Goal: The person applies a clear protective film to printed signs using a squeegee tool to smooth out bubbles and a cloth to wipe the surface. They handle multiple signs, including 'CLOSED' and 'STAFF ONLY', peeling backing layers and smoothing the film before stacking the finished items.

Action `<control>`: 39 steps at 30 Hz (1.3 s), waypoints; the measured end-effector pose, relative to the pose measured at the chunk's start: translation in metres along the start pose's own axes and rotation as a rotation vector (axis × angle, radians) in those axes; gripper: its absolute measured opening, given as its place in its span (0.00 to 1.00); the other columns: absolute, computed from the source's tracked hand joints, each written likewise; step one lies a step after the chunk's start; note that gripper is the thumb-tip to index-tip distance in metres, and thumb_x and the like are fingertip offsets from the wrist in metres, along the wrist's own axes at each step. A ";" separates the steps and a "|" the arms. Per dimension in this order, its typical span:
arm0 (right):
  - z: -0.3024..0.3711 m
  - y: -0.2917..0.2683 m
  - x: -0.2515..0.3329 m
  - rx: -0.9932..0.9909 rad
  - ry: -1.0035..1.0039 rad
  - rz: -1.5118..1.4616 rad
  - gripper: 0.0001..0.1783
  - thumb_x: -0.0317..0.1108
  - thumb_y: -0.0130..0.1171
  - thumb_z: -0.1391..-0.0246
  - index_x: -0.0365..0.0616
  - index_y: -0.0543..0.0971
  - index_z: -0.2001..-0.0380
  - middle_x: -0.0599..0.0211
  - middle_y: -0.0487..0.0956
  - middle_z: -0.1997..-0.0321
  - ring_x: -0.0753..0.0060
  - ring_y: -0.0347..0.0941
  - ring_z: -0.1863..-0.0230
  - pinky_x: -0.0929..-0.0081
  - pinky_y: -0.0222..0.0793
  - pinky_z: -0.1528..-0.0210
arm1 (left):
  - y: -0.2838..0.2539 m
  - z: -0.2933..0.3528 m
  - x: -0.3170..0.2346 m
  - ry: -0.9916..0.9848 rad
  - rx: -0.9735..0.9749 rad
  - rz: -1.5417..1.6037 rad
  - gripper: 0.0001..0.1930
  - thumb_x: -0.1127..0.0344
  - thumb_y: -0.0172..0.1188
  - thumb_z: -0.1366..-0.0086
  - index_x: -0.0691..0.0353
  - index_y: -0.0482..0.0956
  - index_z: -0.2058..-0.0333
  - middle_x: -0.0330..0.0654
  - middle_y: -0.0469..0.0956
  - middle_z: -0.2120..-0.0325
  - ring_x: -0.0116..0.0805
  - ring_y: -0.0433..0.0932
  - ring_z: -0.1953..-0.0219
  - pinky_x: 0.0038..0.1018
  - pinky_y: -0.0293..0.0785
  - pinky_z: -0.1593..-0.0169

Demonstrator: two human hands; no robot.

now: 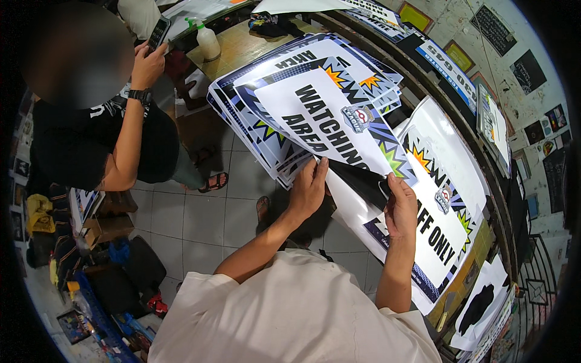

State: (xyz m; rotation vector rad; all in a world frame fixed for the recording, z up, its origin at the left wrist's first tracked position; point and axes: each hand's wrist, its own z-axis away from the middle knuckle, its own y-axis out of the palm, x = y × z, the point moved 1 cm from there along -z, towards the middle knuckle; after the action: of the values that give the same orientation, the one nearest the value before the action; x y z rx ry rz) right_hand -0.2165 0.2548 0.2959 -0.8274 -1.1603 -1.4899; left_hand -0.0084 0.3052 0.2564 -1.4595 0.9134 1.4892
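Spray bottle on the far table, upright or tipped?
Upright. The spray bottle stands on its base on the wooden table, green trigger head on top.

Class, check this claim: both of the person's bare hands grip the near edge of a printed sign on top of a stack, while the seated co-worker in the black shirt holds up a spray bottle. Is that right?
One detail is wrong. In the head view the co-worker's raised hand holds a dark phone; the translucent spray bottle stands on the wooden table. The left hand and right hand do grip the white printed sign.
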 end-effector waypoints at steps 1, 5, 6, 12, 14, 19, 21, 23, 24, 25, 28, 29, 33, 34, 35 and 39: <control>0.001 0.003 0.001 -0.010 0.008 -0.010 0.11 0.42 0.66 0.37 0.48 0.82 0.67 0.87 0.72 0.78 0.93 0.56 0.84 0.86 0.47 0.83 | 0.000 0.000 0.006 0.017 -0.005 -0.002 0.22 0.52 0.48 0.22 0.68 0.74 0.67 0.44 0.71 0.75 0.34 0.68 0.70 0.33 0.65 0.62; -0.004 -0.007 -0.002 -0.015 0.054 -0.048 0.11 0.41 0.65 0.36 0.45 0.82 0.63 0.81 0.78 0.71 0.89 0.66 0.76 0.86 0.58 0.77 | 0.003 0.003 0.011 0.039 -0.018 0.041 0.22 0.54 0.43 0.20 0.68 0.75 0.61 0.46 0.74 0.71 0.37 0.70 0.66 0.33 0.66 0.57; -0.004 -0.007 0.000 -0.017 0.060 -0.063 0.11 0.40 0.65 0.36 0.44 0.82 0.62 0.78 0.79 0.68 0.87 0.70 0.72 0.85 0.62 0.74 | 0.005 0.004 0.010 0.033 -0.020 0.066 0.22 0.53 0.43 0.20 0.68 0.75 0.60 0.46 0.74 0.70 0.37 0.70 0.65 0.33 0.66 0.56; -0.008 -0.016 0.008 0.034 0.113 -0.176 0.17 0.38 0.62 0.35 0.35 0.80 0.51 0.61 0.82 0.52 0.69 0.80 0.55 0.73 0.77 0.49 | 0.005 0.007 0.008 0.138 0.020 0.118 0.23 0.51 0.43 0.19 0.64 0.74 0.66 0.38 0.74 0.78 0.25 0.73 0.77 0.24 0.70 0.72; -0.011 -0.017 0.010 0.017 0.148 -0.179 0.17 0.38 0.62 0.34 0.34 0.79 0.51 0.61 0.82 0.52 0.68 0.80 0.55 0.72 0.78 0.50 | 0.004 0.007 0.009 0.120 0.047 0.127 0.23 0.51 0.43 0.19 0.64 0.75 0.67 0.38 0.76 0.79 0.25 0.74 0.77 0.24 0.70 0.72; -0.028 -0.028 0.006 0.005 0.145 -0.188 0.17 0.38 0.60 0.34 0.34 0.78 0.50 0.59 0.82 0.52 0.67 0.81 0.55 0.69 0.80 0.50 | 0.002 0.006 0.012 0.074 0.073 0.141 0.25 0.50 0.44 0.20 0.64 0.75 0.68 0.39 0.77 0.80 0.26 0.75 0.78 0.26 0.69 0.73; -0.031 -0.033 0.006 0.025 0.171 -0.187 0.17 0.39 0.60 0.34 0.38 0.78 0.50 0.58 0.83 0.51 0.64 0.83 0.53 0.67 0.81 0.48 | 0.001 0.010 0.011 0.078 0.066 0.141 0.25 0.50 0.44 0.20 0.64 0.75 0.69 0.39 0.77 0.80 0.27 0.75 0.78 0.26 0.69 0.73; -0.033 -0.031 0.007 0.002 0.169 -0.186 0.16 0.38 0.60 0.34 0.38 0.78 0.50 0.59 0.83 0.52 0.65 0.83 0.53 0.67 0.81 0.48 | 0.000 0.009 0.019 0.072 0.090 0.158 0.25 0.49 0.44 0.20 0.64 0.75 0.69 0.39 0.77 0.81 0.27 0.75 0.79 0.26 0.69 0.73; -0.034 -0.029 0.008 -0.009 0.167 -0.186 0.16 0.38 0.60 0.33 0.38 0.78 0.50 0.59 0.84 0.52 0.65 0.83 0.53 0.68 0.81 0.48 | -0.001 0.009 0.021 0.071 0.101 0.168 0.25 0.49 0.44 0.20 0.64 0.75 0.69 0.39 0.77 0.81 0.27 0.75 0.79 0.26 0.69 0.74; -0.034 -0.026 0.010 -0.002 0.176 -0.190 0.16 0.38 0.60 0.33 0.38 0.78 0.50 0.59 0.84 0.52 0.65 0.83 0.53 0.68 0.81 0.48 | -0.002 0.009 0.022 0.054 0.112 0.166 0.25 0.49 0.44 0.20 0.64 0.75 0.68 0.39 0.77 0.81 0.26 0.75 0.79 0.26 0.69 0.74; -0.034 -0.021 0.017 0.000 0.190 -0.188 0.17 0.37 0.59 0.33 0.37 0.78 0.49 0.60 0.83 0.52 0.66 0.81 0.53 0.69 0.80 0.49 | -0.004 0.013 0.024 0.027 0.137 0.168 0.25 0.49 0.43 0.20 0.63 0.75 0.68 0.40 0.78 0.81 0.26 0.74 0.79 0.25 0.69 0.74; -0.036 -0.021 0.016 -0.014 0.188 -0.178 0.17 0.37 0.59 0.33 0.35 0.77 0.48 0.60 0.82 0.52 0.66 0.80 0.52 0.70 0.79 0.49 | -0.004 0.014 0.028 0.032 0.141 0.171 0.25 0.49 0.43 0.20 0.63 0.75 0.69 0.40 0.78 0.81 0.26 0.74 0.80 0.25 0.69 0.74; -0.050 -0.036 0.005 -0.060 0.177 -0.152 0.17 0.37 0.58 0.33 0.36 0.78 0.48 0.62 0.82 0.53 0.67 0.80 0.55 0.71 0.77 0.51 | -0.003 0.019 0.022 0.021 0.133 0.169 0.25 0.49 0.42 0.19 0.63 0.75 0.70 0.40 0.78 0.81 0.25 0.75 0.80 0.25 0.69 0.74; -0.052 -0.038 0.006 -0.044 0.185 -0.143 0.17 0.37 0.59 0.33 0.37 0.78 0.48 0.62 0.83 0.55 0.68 0.81 0.56 0.72 0.77 0.52 | -0.004 0.019 0.024 0.030 0.136 0.167 0.25 0.50 0.43 0.19 0.63 0.74 0.70 0.40 0.77 0.82 0.25 0.75 0.80 0.25 0.69 0.74; -0.053 -0.039 0.007 -0.027 0.193 -0.135 0.16 0.37 0.59 0.34 0.37 0.79 0.49 0.63 0.83 0.56 0.68 0.81 0.57 0.72 0.77 0.54 | -0.004 0.019 0.026 0.040 0.138 0.165 0.25 0.50 0.43 0.19 0.63 0.74 0.70 0.39 0.77 0.82 0.25 0.75 0.80 0.25 0.69 0.75; -0.046 -0.027 0.015 -0.082 0.197 -0.118 0.14 0.37 0.61 0.34 0.40 0.80 0.51 0.67 0.84 0.59 0.73 0.81 0.60 0.78 0.75 0.62 | -0.004 0.018 0.030 0.066 0.135 0.184 0.25 0.51 0.44 0.20 0.63 0.74 0.70 0.39 0.77 0.83 0.26 0.74 0.80 0.26 0.69 0.75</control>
State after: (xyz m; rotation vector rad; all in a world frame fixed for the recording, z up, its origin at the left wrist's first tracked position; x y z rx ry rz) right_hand -0.2430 0.2066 0.2898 -0.6586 -1.0214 -1.6853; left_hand -0.0105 0.3258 0.2278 -1.3630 1.1926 1.4865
